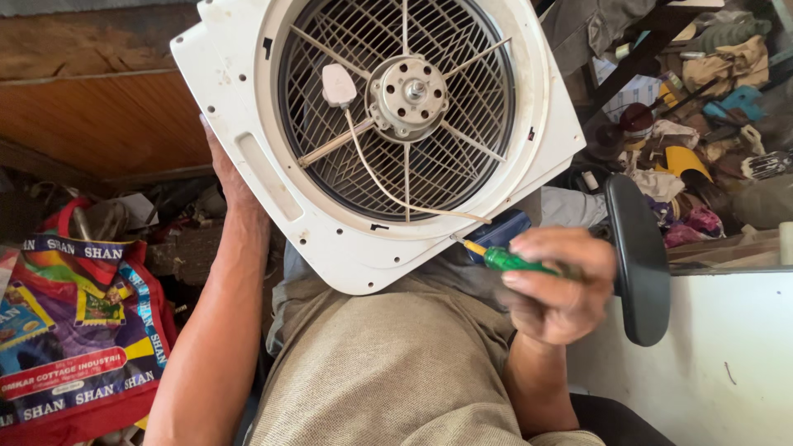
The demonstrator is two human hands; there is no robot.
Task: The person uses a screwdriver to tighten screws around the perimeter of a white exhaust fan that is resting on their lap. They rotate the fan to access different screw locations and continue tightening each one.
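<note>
A white square fan housing [248, 99] with a round grille [462, 157] and a grey motor [409, 95] at its hub stands tilted on my lap. A white capacitor [338, 85] sits on the grille, with a pale cord running down from it. My left hand [225, 169] holds the housing from behind its left edge. My right hand [555, 285] grips a green-handled screwdriver [505, 261], its tip touching the housing's lower right rim.
A colourful printed bag [78, 322] lies at the left. A black chair armrest [638, 252] stands by my right hand, a white surface [727, 355] below it. Cluttered cloth and tools [710, 91] fill the upper right. A wooden board [99, 116] sits behind at upper left.
</note>
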